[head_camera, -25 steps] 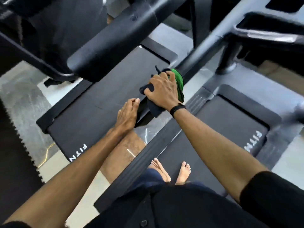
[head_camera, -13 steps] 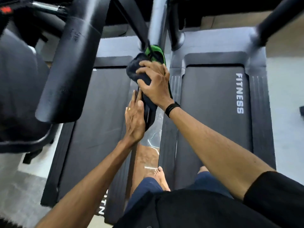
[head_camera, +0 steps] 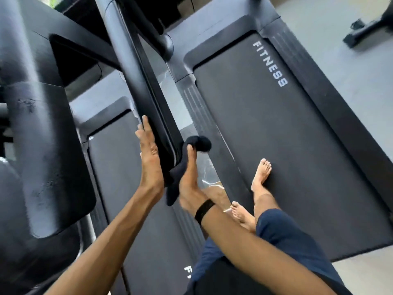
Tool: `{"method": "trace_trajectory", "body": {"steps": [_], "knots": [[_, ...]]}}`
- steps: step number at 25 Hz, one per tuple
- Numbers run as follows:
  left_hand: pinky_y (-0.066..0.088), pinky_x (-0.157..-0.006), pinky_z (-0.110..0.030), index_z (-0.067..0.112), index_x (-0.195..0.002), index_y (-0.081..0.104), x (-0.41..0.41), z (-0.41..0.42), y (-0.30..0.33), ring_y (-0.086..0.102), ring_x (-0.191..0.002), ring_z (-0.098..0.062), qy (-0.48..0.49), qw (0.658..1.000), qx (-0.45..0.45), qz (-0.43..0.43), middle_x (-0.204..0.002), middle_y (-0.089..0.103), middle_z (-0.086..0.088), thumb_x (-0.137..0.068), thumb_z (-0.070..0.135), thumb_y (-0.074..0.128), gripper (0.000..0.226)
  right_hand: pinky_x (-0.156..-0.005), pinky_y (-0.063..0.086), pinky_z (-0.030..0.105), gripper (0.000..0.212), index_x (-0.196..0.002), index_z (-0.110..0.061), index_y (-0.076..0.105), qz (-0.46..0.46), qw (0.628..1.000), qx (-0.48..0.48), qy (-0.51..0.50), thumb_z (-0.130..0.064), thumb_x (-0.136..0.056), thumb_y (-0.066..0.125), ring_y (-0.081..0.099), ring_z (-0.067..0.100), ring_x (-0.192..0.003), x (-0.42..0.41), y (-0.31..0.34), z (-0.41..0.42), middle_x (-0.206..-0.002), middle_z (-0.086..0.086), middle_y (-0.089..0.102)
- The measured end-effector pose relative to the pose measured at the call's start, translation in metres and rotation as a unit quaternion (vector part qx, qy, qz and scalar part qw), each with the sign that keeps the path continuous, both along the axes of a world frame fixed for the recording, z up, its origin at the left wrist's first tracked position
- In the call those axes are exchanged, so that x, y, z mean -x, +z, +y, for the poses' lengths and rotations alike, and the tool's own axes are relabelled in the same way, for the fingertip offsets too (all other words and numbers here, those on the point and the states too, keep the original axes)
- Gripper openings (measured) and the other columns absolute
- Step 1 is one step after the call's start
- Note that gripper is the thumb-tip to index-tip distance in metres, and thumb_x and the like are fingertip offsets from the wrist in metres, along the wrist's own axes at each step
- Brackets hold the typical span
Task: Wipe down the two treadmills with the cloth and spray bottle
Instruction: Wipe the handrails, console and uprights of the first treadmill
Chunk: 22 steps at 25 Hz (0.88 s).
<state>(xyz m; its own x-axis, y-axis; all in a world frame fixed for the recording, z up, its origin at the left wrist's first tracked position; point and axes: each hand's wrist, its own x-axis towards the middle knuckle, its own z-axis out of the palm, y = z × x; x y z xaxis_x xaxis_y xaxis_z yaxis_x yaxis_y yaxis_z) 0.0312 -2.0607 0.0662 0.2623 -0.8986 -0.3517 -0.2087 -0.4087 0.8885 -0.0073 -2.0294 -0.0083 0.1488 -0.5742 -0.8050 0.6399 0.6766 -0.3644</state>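
Cloth [head_camera: 187,167], dark, is lying against the sloping black handrail [head_camera: 146,96] between the two treadmills; the right hand [head_camera: 189,184] is gripping it with curled fingers. The left hand [head_camera: 150,158], fingers straight, is pressing flat on the rail's opposite side. Bare feet are standing on the right treadmill's belt [head_camera: 287,145], marked FITNESS.
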Motion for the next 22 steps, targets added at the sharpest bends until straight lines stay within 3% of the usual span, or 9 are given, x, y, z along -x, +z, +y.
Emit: {"method": "trace_trajectory", "body": {"steps": [3,5,7,9,11,15,18,20,22], "knots": [[-0.002,-0.125,-0.039,0.040,-0.156,0.012,-0.007,-0.001,-0.001,0.001,-0.150,0.000,-0.022,1.000,-0.001,-0.004,-0.164,0.003,0.019,-0.097,0.066,0.009,0.064,-0.102,0.051,0.044,0.070,-0.122,-0.020,0.070,-0.049,0.996,-0.064,0.025,-0.074,-0.079,0.058,0.065,0.032,-0.115,0.006,-0.014,-0.040,-0.121,0.011,0.071],[-0.002,-0.125,-0.041,0.044,-0.154,0.009,-0.010,-0.003,-0.001,-0.002,-0.150,-0.001,-0.045,0.999,-0.017,-0.021,-0.164,0.000,0.020,-0.091,0.072,0.009,0.070,-0.099,0.052,0.044,0.069,-0.120,-0.021,0.069,-0.058,0.993,-0.074,0.066,-0.072,-0.077,0.052,0.067,0.032,-0.109,0.017,0.006,-0.039,-0.121,0.015,0.069],[-0.003,-0.125,-0.043,0.049,-0.153,0.005,-0.019,-0.005,-0.003,-0.006,-0.151,-0.003,-0.062,0.997,-0.035,-0.026,-0.164,-0.005,0.018,-0.089,0.073,0.010,0.068,-0.106,0.045,0.048,0.075,-0.131,-0.031,0.055,0.015,0.996,-0.011,0.082,-0.072,-0.070,0.046,0.058,0.030,-0.119,0.022,0.038,-0.022,-0.134,0.015,0.056],[0.004,-0.124,-0.048,0.062,-0.147,0.005,-0.025,-0.005,0.000,-0.002,-0.153,-0.012,-0.085,0.994,-0.064,0.004,-0.166,-0.003,0.011,-0.083,0.085,0.019,0.069,-0.112,0.037,0.049,0.073,-0.146,-0.038,0.036,0.146,0.976,0.102,0.125,-0.065,-0.078,0.048,0.042,0.028,-0.131,0.024,0.064,-0.019,-0.145,0.009,0.038],[0.005,-0.124,-0.049,0.064,-0.146,0.004,-0.026,-0.004,0.002,-0.002,-0.152,-0.009,-0.090,0.993,-0.071,0.013,-0.165,-0.005,0.015,-0.078,0.090,0.023,0.076,-0.118,0.029,0.048,0.076,-0.150,-0.039,0.033,0.183,0.954,0.170,0.167,-0.067,-0.081,0.046,0.033,0.027,-0.140,0.025,0.051,-0.052,-0.154,0.005,0.032],[-0.007,-0.124,-0.045,0.052,-0.149,-0.003,-0.014,-0.005,0.007,-0.010,-0.148,0.005,-0.110,0.986,-0.047,-0.119,-0.162,-0.012,0.024,-0.083,0.086,0.014,0.077,-0.121,0.028,0.041,0.082,-0.153,-0.029,0.035,-0.014,0.962,0.207,0.176,-0.070,-0.084,0.054,0.041,0.013,-0.141,0.025,-0.014,-0.111,-0.154,-0.002,0.043],[0.009,-0.121,-0.028,0.036,-0.152,0.021,-0.017,-0.011,0.013,0.018,-0.148,-0.007,-0.091,0.970,-0.021,-0.226,-0.161,0.022,0.006,-0.089,0.075,0.012,0.074,-0.118,0.034,0.041,0.088,-0.147,-0.028,0.046,-0.062,0.961,0.156,0.220,-0.082,-0.078,0.053,0.052,0.014,-0.133,0.026,-0.033,-0.100,-0.144,-0.004,0.056],[0.032,-0.108,-0.035,0.018,-0.123,0.052,-0.025,-0.040,0.018,0.051,-0.121,-0.017,0.002,0.968,-0.011,-0.252,-0.128,0.055,-0.007,-0.093,0.065,0.016,0.067,-0.116,0.035,0.044,0.104,-0.145,-0.031,0.047,0.019,0.957,0.123,0.260,-0.097,-0.065,0.038,0.051,0.018,-0.133,0.036,-0.024,-0.088,-0.142,-0.002,0.057],[0.042,-0.087,-0.038,0.015,-0.095,0.054,-0.029,-0.082,0.015,0.058,-0.093,-0.023,0.114,0.970,-0.026,-0.215,-0.101,0.062,-0.010,-0.099,0.054,0.025,0.049,-0.112,0.037,0.048,0.098,-0.144,-0.034,0.044,0.175,0.924,0.130,0.315,-0.091,-0.069,0.018,0.049,0.028,-0.130,0.046,-0.006,-0.072,-0.137,0.008,0.056]]}}
